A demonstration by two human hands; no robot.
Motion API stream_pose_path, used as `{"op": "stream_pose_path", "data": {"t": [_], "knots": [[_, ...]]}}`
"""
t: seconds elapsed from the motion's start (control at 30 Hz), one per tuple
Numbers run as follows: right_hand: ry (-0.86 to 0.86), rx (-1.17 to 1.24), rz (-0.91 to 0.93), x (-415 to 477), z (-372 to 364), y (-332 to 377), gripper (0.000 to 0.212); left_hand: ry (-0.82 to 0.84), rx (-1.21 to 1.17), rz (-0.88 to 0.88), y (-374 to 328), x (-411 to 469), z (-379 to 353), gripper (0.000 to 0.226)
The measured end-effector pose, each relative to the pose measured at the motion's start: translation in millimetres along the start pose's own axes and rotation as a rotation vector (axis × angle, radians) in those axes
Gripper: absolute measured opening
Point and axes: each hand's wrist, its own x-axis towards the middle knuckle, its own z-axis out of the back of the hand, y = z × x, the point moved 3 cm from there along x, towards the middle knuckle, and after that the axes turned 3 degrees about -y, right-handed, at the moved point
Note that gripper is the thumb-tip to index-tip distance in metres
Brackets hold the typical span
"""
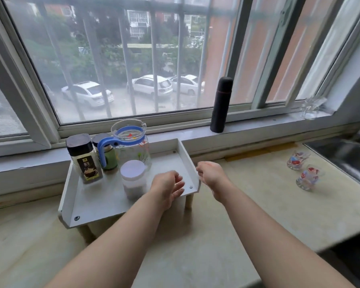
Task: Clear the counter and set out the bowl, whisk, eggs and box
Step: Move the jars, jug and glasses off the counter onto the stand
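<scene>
The left hand was held over the front right corner of the white tray, the right hand just beside its right rim, the fingers of both released, loosely curled and grasping nothing. Bowl, whisk, eggs and box were not seen on the desk. The loaded tray would best be gripped at opposite rims and kept level, lest the pitcher be tipped.
</scene>
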Motion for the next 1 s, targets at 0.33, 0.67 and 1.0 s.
{"op": "stream_pose_path", "data": {"t": [0.33, 0.67, 1.0], "knots": [[-0.194, 0.036, 0.023, 18, 195, -36, 0.007, 0.112, 0.012, -0.041, 45, -20, -169, 0.020], [-0.379, 0.050, -0.041, 37, 390, -86, 0.022, 0.239, 0.059, -0.057, 103, -36, -345, 0.012], [-0.379, 0.049, -0.058, 78, 463, -120, 0.037, 0.296, 0.275, -0.101, 140, -7, -424, 0.035]]}}
